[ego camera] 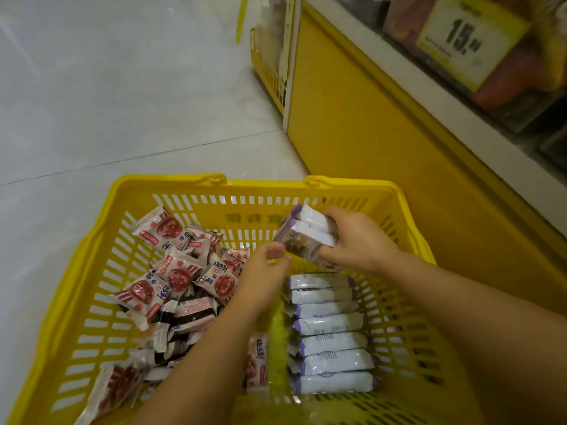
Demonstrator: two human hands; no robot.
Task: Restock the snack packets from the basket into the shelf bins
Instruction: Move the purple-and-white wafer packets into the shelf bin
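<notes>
Right hand [356, 240] grips purple-white snack packets [310, 231]; left hand [270, 262] pinches their near edge. Likely light, slippery: clamp flat sides.

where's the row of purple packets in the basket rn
In the head view, the row of purple packets lies along the yellow basket's right side, right of the red packet pile, just nearer the camera than the right hand.

yellow basket [245, 216], floor | red pkts [178, 271] heaped L | purple pkts [329, 342] rowed R | purple stack [310, 231] lifted
</notes>
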